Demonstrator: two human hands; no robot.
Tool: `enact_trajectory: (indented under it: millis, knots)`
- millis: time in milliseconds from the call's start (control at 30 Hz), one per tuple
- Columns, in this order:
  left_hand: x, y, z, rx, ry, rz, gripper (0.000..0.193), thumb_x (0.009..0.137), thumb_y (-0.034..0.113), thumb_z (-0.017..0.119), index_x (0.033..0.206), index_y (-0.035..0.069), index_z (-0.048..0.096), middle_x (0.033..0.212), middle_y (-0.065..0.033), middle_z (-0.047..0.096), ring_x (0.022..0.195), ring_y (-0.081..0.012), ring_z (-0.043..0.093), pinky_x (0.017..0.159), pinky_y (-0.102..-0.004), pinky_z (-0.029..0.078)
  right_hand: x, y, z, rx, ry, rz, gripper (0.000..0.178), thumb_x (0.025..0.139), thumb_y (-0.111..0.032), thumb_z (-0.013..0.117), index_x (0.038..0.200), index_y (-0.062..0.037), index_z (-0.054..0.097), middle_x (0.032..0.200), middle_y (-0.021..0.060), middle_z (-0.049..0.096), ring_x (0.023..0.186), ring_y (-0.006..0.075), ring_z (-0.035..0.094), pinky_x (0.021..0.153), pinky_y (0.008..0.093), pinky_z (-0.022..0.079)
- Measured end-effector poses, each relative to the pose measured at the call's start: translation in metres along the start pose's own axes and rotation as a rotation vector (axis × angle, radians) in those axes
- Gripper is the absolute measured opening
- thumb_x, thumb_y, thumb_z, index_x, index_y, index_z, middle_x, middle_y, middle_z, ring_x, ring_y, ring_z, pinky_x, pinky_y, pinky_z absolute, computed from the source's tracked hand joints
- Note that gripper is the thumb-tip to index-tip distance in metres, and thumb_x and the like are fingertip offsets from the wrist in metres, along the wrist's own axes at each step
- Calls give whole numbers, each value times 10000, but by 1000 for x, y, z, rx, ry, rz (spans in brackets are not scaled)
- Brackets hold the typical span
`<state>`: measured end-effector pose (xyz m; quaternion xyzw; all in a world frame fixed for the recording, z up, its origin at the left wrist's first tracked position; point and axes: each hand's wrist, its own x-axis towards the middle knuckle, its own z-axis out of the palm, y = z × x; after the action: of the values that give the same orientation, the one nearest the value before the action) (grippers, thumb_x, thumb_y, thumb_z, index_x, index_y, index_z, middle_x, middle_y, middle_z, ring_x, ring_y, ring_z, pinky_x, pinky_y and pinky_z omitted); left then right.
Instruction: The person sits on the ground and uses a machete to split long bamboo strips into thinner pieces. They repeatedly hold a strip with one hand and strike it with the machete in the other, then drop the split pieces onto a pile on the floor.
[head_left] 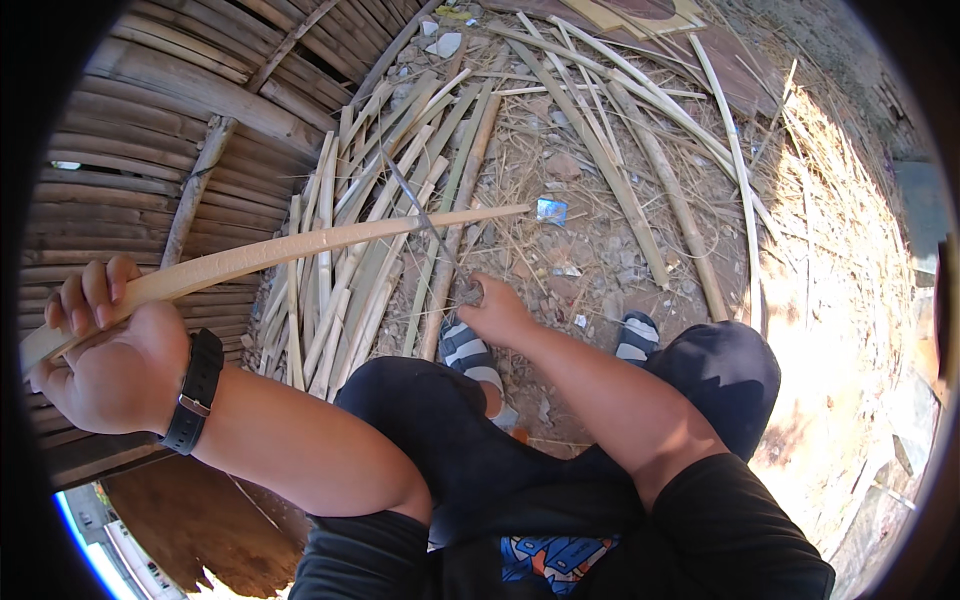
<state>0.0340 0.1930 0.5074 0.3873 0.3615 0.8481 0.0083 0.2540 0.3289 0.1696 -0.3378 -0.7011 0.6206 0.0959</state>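
My left hand (135, 345), with a black watch on its wrist, is closed round the wide end of a long pale bamboo strip (290, 246). The strip runs to the right and slightly upward, narrowing to a thin tip above the ground. In my right hand (500, 312), low between my knees, is the handle of a knife (402, 182). Its narrow dark blade points up and to the left and crosses the strip nearer the thin end. Whether the edge bites into the strip, I cannot tell.
Several split bamboo pieces (345, 250) lie in a heap beyond my knees. More long bamboo strips (670, 180) lie farther right among dry shavings. A bamboo slat wall (130, 140) rises close on the left. A small blue wrapper (551, 211) lies on the stony ground.
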Motion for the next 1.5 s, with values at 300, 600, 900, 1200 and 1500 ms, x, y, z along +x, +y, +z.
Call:
enact_trajectory:
  millis: [300, 600, 900, 1200, 1500]
  knots:
    - [4, -3, 0, 103, 24, 34, 360, 1024, 373, 265, 932, 83, 457, 806, -70, 447, 670, -218, 401, 659, -421, 368, -3, -35, -11, -66, -77, -114, 618, 824, -253, 714, 1335, 68, 581, 997, 281, 719, 957, 395, 717, 871, 435, 544]
    - [9, -5, -13, 133, 147, 197, 484, 1026, 541, 402, 767, 133, 443, 639, -1, 401, 560, -155, 387, 522, -308, 331, -13, -73, -16, -11, -146, -213, 651, 814, -271, 717, 1339, 84, 568, 959, 282, 705, 908, 380, 701, 860, 449, 537]
    - [-8, -25, 31, 342, 341, 264, 545, 985, 619, 539, 747, 152, 389, 612, 21, 365, 522, -130, 323, 489, -270, 269, -14, -57, -13, -36, -77, -115, 629, 809, -243, 718, 1338, 67, 576, 926, 255, 719, 875, 407, 706, 860, 454, 552]
    - [-1, -17, 18, 157, 209, 163, 509, 986, 615, 532, 742, 176, 451, 591, 31, 377, 498, -125, 337, 484, -280, 276, 17, 7, -25, -27, 12, 248, 645, 789, -246, 704, 1340, 64, 579, 958, 297, 710, 933, 429, 703, 870, 463, 555]
    - [11, -6, 8, 70, 104, 62, 532, 953, 638, 554, 688, 182, 484, 570, 34, 408, 492, -127, 352, 492, -280, 280, 5, -16, -5, 42, 25, -199, 608, 833, -205, 693, 1353, 82, 563, 725, 132, 675, 516, 226, 623, 550, 367, 539]
